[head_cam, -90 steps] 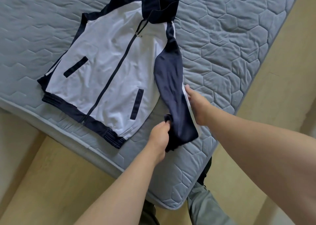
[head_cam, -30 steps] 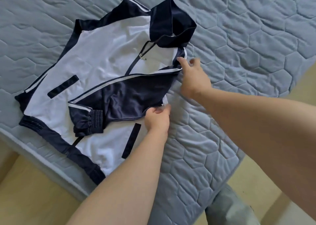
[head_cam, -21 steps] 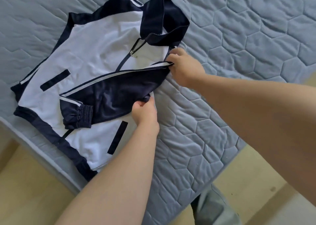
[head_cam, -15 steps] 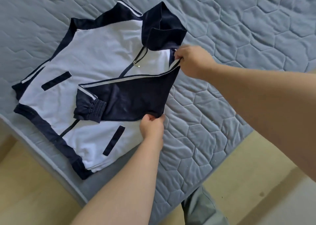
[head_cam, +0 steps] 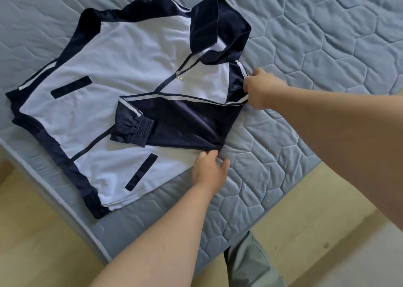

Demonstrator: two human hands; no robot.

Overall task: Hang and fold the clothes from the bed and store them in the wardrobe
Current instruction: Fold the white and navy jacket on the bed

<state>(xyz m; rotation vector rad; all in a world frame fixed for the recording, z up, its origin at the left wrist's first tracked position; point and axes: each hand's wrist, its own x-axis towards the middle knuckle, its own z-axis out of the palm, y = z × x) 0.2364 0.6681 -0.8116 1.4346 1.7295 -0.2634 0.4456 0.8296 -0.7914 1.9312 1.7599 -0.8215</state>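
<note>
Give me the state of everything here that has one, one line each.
White and navy zip-up track jacket: lying flat, front up, on the mattress.
Navy sleeve with white stripe: folded across the jacket's front.
Zipper: open at the neck, closed below.
Grey quilted mattress: bearing the jacket near its corner.
Left hand: fingers straight, touching the sleeve's lower fold.
Right hand: pinching the sleeve at the shoulder.

A: Where's the jacket [head_cam: 104, 68]?
B: Flat on mattress [head_cam: 327, 36], nr front edge. Sleeve [head_cam: 185, 121] lies across chest, cuff [head_cam: 135, 129] to the left.
A: Hands?
B: R hand [head_cam: 261, 88] grips jacket at shoulder; L hand [head_cam: 209, 171] touches sleeve's near corner.
</note>
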